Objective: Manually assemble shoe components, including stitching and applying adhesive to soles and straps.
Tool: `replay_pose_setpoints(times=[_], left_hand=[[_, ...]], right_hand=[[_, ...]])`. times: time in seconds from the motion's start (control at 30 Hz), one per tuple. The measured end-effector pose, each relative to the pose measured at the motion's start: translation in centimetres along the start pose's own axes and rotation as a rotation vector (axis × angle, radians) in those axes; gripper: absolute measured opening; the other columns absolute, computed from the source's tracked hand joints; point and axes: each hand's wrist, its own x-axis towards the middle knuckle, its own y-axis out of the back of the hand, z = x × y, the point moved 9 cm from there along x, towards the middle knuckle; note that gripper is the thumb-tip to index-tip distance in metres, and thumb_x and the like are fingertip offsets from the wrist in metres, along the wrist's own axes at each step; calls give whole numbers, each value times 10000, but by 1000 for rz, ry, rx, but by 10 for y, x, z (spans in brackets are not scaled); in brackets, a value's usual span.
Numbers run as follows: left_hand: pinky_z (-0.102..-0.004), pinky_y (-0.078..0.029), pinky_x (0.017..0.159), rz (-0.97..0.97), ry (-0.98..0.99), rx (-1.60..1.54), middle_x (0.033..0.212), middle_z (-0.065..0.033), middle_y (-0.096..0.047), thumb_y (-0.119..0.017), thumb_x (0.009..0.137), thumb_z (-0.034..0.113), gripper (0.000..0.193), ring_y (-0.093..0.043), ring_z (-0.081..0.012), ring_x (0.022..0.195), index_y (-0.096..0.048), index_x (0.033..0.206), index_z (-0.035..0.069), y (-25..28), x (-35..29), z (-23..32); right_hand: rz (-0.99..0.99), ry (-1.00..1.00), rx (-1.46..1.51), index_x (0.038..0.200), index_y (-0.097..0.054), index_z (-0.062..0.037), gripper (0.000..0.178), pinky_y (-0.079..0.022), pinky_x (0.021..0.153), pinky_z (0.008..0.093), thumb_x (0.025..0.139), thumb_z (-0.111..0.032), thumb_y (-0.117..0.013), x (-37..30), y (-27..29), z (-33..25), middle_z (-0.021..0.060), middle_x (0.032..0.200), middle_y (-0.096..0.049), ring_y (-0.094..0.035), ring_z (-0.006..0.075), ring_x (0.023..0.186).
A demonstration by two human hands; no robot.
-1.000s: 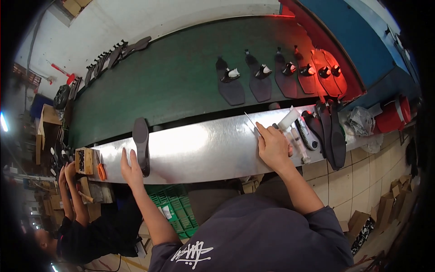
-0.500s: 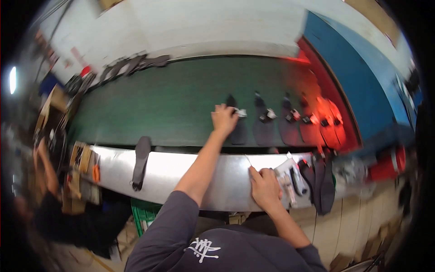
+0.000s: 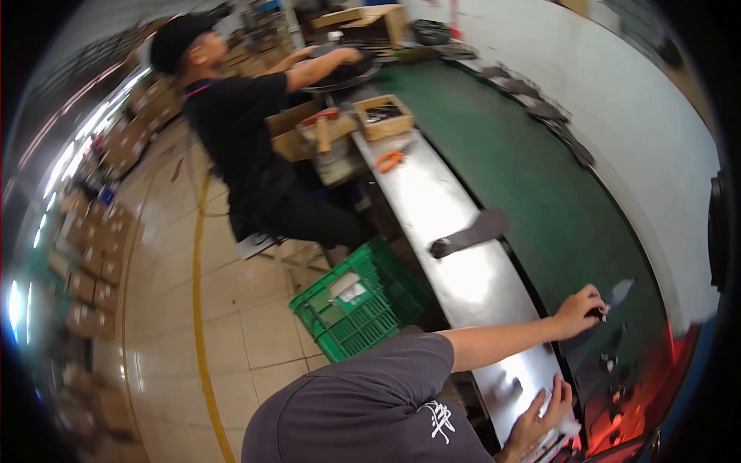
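Observation:
Over the green conveyor belt [image 3: 540, 193], my left hand [image 3: 575, 312] has its fingers closed around a small dark piece that they largely hide. Beside its fingertips lies a blurred grey sole-shaped piece [image 3: 622, 290]. My right hand [image 3: 544, 417] is above the steel ledge [image 3: 509, 378], its fingers stretched and apart, holding nothing visible. Further along, a dark grey shoe sole [image 3: 475, 233] lies across the ledge, its wider end reaching over the belt edge. Small dark and whitish parts [image 3: 610, 361] lie on the belt near my hands, partly in red light.
A green plastic crate [image 3: 340, 305] stands left of the ledge. Orange-handled pliers [image 3: 390, 160] and a wooden box [image 3: 384, 117] lie further up. A co-worker in black [image 3: 239, 131] reaches over a round container [image 3: 347, 73]. Dark soles [image 3: 544, 112] line the wall side.
The view has swung left, bringing the co-worker and crate into full sight. My left hand stays over the belt by a sole; my right hand's fingers have spread.

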Motion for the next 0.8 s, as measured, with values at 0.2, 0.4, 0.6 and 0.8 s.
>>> replay_pose_setpoints(times=[0.2, 0.4, 0.6, 0.8], left_hand=[[-288, -470, 766, 48, 201, -263, 969, -68, -579, -751, 683, 40, 222, -586, -168, 872, -660, 885, 23, 186, -73, 19], [-282, -442, 802, 73, 288, -318, 1073, -81, -580, -805, 670, 144, 259, -554, -162, 921, -666, 855, 28, 284, -157, 53], [-269, -421, 800, 37, 332, -401, 1131, -88, -533, -814, 655, 124, 258, -526, -145, 935, -647, 824, 23, 288, -174, 54], [-271, -412, 764, 2, 314, -413, 1095, -78, -527, -825, 643, 108, 278, -515, -132, 885, -646, 840, 29, 291, -166, 67]], right_hand=[[3, 56, 221, 1256, -564, 14, 307, -403, 980, 354, 981, -45, -441, 53, -77, 8, 164, 1261, -540, -525, 291, 1148], [-101, 223, 3, 1267, -558, -2, 345, -393, 1004, 432, 943, -104, -499, 92, -196, 4, 231, 1242, -542, -519, 377, 1150], [-165, 348, -178, 1187, -600, 12, 378, -458, 867, 417, 963, -279, -511, 80, -192, -55, 220, 1158, -585, -570, 330, 983], [-97, 662, -81, 931, -660, 32, 277, -502, 736, 487, 806, -214, -670, 82, -202, -33, 258, 893, -655, -627, 430, 807]])
